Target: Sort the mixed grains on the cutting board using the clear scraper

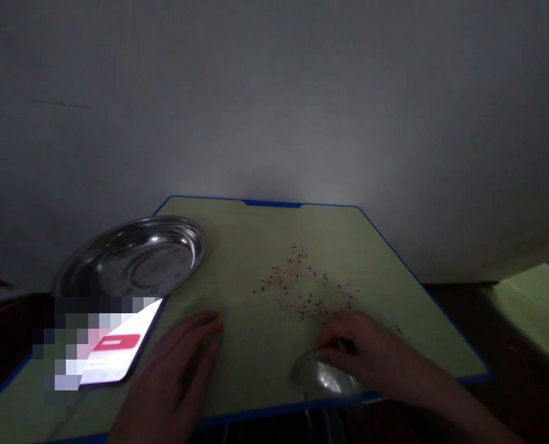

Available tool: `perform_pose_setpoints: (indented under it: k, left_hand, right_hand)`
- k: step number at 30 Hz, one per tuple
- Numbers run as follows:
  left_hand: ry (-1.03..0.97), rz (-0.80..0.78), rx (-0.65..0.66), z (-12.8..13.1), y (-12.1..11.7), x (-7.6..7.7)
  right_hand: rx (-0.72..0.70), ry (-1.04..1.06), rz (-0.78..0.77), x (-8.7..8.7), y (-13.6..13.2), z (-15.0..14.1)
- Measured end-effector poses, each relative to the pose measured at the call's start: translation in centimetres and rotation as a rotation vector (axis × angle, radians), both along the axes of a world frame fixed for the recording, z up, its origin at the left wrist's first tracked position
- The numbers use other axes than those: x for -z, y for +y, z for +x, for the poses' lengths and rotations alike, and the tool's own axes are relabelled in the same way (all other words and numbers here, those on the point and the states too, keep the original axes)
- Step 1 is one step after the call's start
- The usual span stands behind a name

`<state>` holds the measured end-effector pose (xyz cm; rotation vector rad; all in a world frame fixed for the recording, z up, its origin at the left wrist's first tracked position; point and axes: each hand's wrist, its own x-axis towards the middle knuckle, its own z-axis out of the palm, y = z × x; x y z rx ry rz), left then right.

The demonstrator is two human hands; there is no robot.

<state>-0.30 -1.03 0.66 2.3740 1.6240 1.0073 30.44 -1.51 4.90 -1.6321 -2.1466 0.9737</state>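
My right hand (362,351) pinches the rim of a small shiny bowl-like container (330,377) at the table's near edge. Dim light hides whether it is metal or clear plastic, and I cannot see what it contains. Just beyond that hand, pale small grains (297,302) mixed with dark round seeds lie scattered in a loose patch on the tabletop (247,259). My left hand (177,364) is at the table's left side, fingers stretched forward and slightly apart, holding nothing. Its fingertips are well left of the grains.
A wide stainless steel basin (117,265) takes up the far left of the table. Below its near rim lies a phone (112,364) with a lit screen, partly blurred out. A grey wall (274,111) rises behind the blue-edged table. Another pale surface (543,308) is at right.
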Motion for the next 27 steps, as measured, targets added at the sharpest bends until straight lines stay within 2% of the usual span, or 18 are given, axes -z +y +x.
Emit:
perform_pose_setpoints:
  k: [7, 10, 15, 18, 20, 23, 27]
  left_hand:
    - [-0.016, -0.047, -0.004, -0.1, 0.1, 0.1]
    - [-0.017, -0.051, 0.004, -0.2, 0.0, 0.0]
    - [-0.002, -0.018, 0.019, -0.3, -0.1, 0.1]
    - [0.005, 0.007, 0.014, -0.2, 0.0, 0.1]
    - [0.009, 0.025, 0.007, -0.2, 0.1, 0.1]
    - [0.013, 0.035, 0.007, -0.3, 0.2, 0.0]
    - [0.0, 0.028, 0.014, -0.2, 0.2, -0.1]
  right_hand:
    - [-0.046, 0.024, -0.031, -0.5, -1.0, -1.7]
    - [-0.05, 0.012, -0.019, -1.0, -1.2, -1.2]
    - [0.1, 0.062, 0.058, -1.4, 1.2, 3.9]
    - [0.233, 0.062, 0.098, -1.0, 3.3, 7.1]
    - [0.253, 0.053, 0.113, -0.6, 4.4, 8.0]
    - [0.223, 0.051, 0.112, -0.1, 5.5, 7.3]
    - [0.158, 0.052, 0.103, 0.3, 6.8, 4.9]
